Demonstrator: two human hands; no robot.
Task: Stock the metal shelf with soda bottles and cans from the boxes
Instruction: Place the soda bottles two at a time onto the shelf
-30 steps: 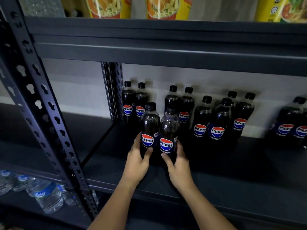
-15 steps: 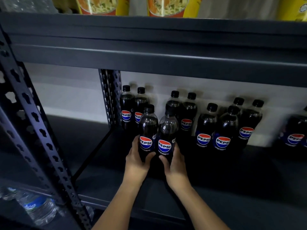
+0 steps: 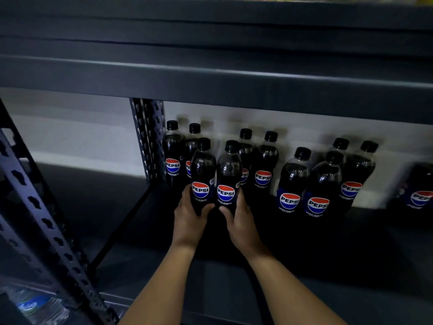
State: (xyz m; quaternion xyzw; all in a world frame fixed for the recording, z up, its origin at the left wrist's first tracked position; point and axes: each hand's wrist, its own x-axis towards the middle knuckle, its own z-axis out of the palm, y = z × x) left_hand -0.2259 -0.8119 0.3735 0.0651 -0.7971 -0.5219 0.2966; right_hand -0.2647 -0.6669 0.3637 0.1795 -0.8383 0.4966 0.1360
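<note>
Fingers of the left hand [image 3: 188,218] curl round the lower body of one soda bottle [image 3: 202,177], thumb across its front under the label; the right hand [image 3: 239,221] grips a second bottle [image 3: 227,179] the same way. Both bottles stand upright, touching side by side, on the dark shelf board [image 3: 304,266], just in front of a back pair by the slotted rear post [image 3: 150,137]. Bare board lies between the hands and the front edge, and open board runs left of the post. To the right, a cluster of bottles [image 3: 318,184] stands near, with a gap between. Overhead, the upper shelf beam [image 3: 210,83] hangs above the caps. Both forearms reach in from below, wrists straight, close together. A slotted front post [image 3: 35,207] slants at left, with a water bottle [image 3: 35,306] below.
</note>
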